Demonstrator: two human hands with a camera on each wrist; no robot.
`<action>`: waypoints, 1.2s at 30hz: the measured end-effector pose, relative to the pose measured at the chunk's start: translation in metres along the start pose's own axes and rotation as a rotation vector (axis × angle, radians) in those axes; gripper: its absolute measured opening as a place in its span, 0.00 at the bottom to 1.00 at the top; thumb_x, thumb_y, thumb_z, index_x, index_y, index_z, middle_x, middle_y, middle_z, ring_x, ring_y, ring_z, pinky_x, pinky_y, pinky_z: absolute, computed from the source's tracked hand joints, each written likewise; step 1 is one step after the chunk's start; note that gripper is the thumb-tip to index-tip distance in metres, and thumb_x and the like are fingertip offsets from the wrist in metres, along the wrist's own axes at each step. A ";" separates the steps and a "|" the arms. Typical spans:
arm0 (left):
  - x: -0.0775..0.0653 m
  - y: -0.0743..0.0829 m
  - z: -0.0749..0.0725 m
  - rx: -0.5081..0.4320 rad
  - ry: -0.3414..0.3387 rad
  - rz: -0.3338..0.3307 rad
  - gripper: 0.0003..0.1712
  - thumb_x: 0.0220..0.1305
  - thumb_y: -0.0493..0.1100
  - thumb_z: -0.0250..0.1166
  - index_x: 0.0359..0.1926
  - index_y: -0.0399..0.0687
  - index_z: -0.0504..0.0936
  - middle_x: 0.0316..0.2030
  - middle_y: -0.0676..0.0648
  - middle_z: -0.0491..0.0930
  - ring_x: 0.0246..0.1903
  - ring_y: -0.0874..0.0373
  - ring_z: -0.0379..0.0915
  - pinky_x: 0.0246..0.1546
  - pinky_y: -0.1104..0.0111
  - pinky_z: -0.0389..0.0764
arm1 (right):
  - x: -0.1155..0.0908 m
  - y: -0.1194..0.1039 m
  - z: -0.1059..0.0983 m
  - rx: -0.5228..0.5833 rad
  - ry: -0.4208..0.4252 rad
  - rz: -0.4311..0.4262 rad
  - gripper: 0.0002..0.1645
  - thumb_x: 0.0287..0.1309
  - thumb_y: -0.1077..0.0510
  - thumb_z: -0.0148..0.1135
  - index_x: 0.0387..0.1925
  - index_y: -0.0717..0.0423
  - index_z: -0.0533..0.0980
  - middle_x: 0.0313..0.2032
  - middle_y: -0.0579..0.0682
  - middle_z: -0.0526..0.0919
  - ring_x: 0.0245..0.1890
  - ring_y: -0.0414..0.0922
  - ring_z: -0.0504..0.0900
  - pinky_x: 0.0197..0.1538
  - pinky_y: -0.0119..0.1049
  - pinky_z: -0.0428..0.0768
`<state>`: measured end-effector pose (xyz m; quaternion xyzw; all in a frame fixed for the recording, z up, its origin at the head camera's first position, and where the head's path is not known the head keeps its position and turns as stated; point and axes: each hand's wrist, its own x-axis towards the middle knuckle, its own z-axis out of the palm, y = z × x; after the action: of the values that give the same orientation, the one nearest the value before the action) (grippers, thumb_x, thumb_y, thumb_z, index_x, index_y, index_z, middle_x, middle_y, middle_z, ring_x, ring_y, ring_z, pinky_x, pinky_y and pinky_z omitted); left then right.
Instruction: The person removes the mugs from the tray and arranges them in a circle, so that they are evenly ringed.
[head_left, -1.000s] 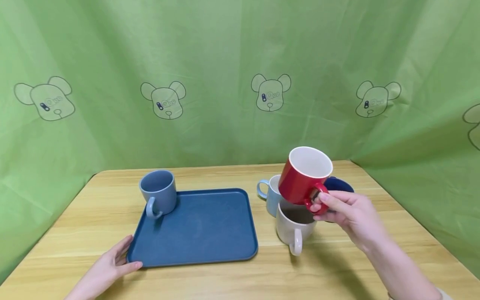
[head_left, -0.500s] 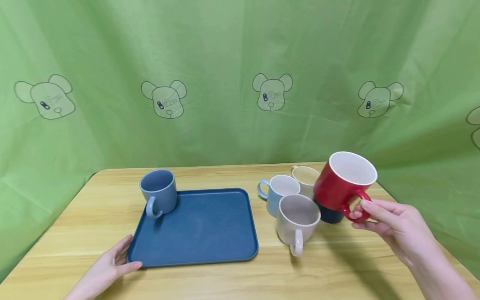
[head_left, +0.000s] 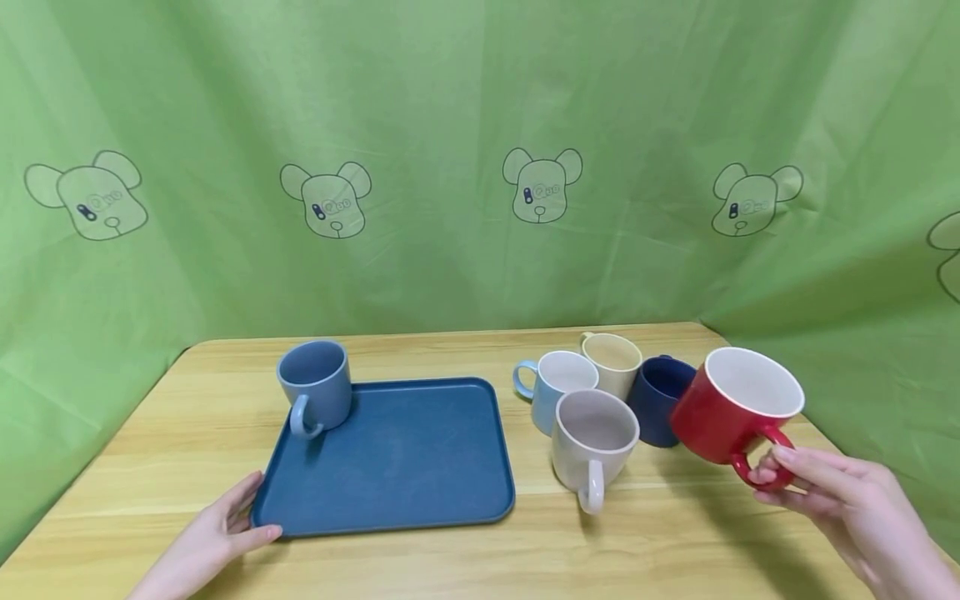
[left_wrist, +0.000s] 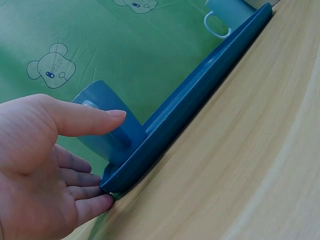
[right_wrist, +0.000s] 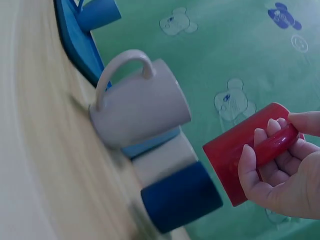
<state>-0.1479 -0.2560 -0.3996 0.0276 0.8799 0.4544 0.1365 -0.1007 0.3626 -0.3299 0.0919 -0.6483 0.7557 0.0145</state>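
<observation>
A red mug (head_left: 723,412) with a white inside is held in the air, tilted, at the right. My right hand (head_left: 847,492) grips it by the handle, fingers curled through, as the right wrist view also shows. At the left, my left hand (head_left: 213,533) touches the near left corner of a blue tray (head_left: 390,467). Its fingers are extended against the rim, and in the left wrist view its thumb reaches over the corner. On the tray's far left corner stands a grey-blue mug (head_left: 318,387), upright, handle toward me.
Right of the tray, several mugs stand close together: light blue (head_left: 551,396), cream (head_left: 615,362), off-white (head_left: 588,450) and navy (head_left: 652,408). They stand on a wooden table (head_left: 420,567). A green curtain (head_left: 435,275) hangs behind and at the sides.
My right hand has carried the red mug rightward and lower, away from above the other mugs, uncovering the cream and navy ones. The left hand and tray have stayed put.
</observation>
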 end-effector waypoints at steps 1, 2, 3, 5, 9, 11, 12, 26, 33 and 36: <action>0.000 0.000 0.000 0.002 -0.001 -0.004 0.52 0.60 0.49 0.64 0.66 0.20 0.42 0.65 0.23 0.44 0.62 0.31 0.52 0.58 0.50 0.66 | -0.002 0.002 -0.004 0.013 -0.013 0.002 0.25 0.69 0.70 0.35 0.38 0.64 0.82 0.33 0.54 0.84 0.35 0.48 0.83 0.38 0.39 0.83; 0.001 0.001 0.000 0.005 -0.002 -0.008 0.52 0.60 0.50 0.64 0.66 0.20 0.42 0.65 0.23 0.44 0.62 0.31 0.52 0.58 0.50 0.66 | -0.004 0.005 -0.007 0.039 -0.039 -0.004 0.26 0.69 0.70 0.34 0.38 0.64 0.82 0.34 0.55 0.84 0.35 0.48 0.83 0.39 0.39 0.83; 0.001 0.001 0.000 0.006 -0.004 -0.013 0.52 0.60 0.50 0.64 0.66 0.20 0.42 0.65 0.23 0.43 0.62 0.31 0.52 0.58 0.50 0.66 | -0.005 0.008 -0.010 0.066 -0.068 -0.008 0.27 0.69 0.71 0.32 0.39 0.65 0.81 0.35 0.55 0.84 0.36 0.48 0.83 0.40 0.40 0.83; 0.001 0.001 0.000 0.004 -0.008 -0.021 0.52 0.60 0.50 0.63 0.66 0.20 0.42 0.65 0.22 0.43 0.62 0.30 0.51 0.58 0.50 0.66 | -0.008 0.013 -0.015 0.119 -0.128 -0.016 0.29 0.69 0.72 0.29 0.41 0.65 0.81 0.36 0.56 0.84 0.37 0.49 0.83 0.41 0.40 0.83; 0.002 0.002 -0.001 0.004 -0.011 -0.032 0.52 0.60 0.50 0.63 0.66 0.20 0.42 0.65 0.22 0.43 0.62 0.30 0.50 0.58 0.49 0.65 | -0.011 0.024 -0.020 0.188 -0.195 -0.002 0.31 0.69 0.72 0.26 0.45 0.64 0.80 0.37 0.57 0.84 0.39 0.49 0.83 0.43 0.41 0.82; 0.002 0.002 -0.001 0.006 -0.011 -0.037 0.53 0.60 0.50 0.64 0.66 0.20 0.42 0.65 0.22 0.43 0.62 0.30 0.50 0.58 0.49 0.65 | -0.011 0.030 -0.021 0.187 -0.198 0.016 0.31 0.69 0.72 0.27 0.45 0.62 0.81 0.38 0.56 0.84 0.39 0.48 0.83 0.43 0.41 0.82; 0.002 0.002 -0.001 0.009 -0.011 -0.041 0.53 0.60 0.50 0.64 0.66 0.20 0.42 0.65 0.22 0.43 0.62 0.30 0.50 0.58 0.49 0.65 | -0.012 0.033 -0.021 0.188 -0.195 0.024 0.30 0.69 0.72 0.27 0.45 0.62 0.81 0.38 0.56 0.84 0.39 0.48 0.83 0.43 0.41 0.82; 0.003 0.002 -0.001 0.005 -0.021 -0.044 0.53 0.60 0.50 0.63 0.66 0.19 0.41 0.65 0.22 0.42 0.63 0.29 0.46 0.60 0.48 0.61 | -0.008 0.054 -0.017 0.060 -0.090 0.130 0.26 0.70 0.69 0.35 0.39 0.58 0.83 0.33 0.52 0.84 0.36 0.46 0.83 0.41 0.40 0.83; 0.003 0.001 -0.001 0.008 -0.018 -0.041 0.53 0.60 0.50 0.64 0.66 0.20 0.41 0.65 0.22 0.42 0.63 0.30 0.48 0.59 0.49 0.64 | -0.004 0.053 -0.014 0.010 -0.050 0.211 0.26 0.71 0.65 0.35 0.35 0.60 0.82 0.29 0.51 0.82 0.35 0.46 0.82 0.41 0.40 0.83; 0.002 0.001 -0.001 0.011 -0.015 -0.037 0.52 0.60 0.50 0.63 0.66 0.20 0.42 0.65 0.22 0.43 0.62 0.30 0.49 0.59 0.49 0.65 | -0.002 0.054 -0.014 -0.008 -0.040 0.230 0.26 0.71 0.64 0.35 0.35 0.59 0.82 0.29 0.50 0.81 0.35 0.46 0.81 0.41 0.40 0.83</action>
<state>-0.1502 -0.2557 -0.3985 0.0155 0.8818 0.4465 0.1514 -0.1080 0.3685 -0.3849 0.0319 -0.6579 0.7477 -0.0847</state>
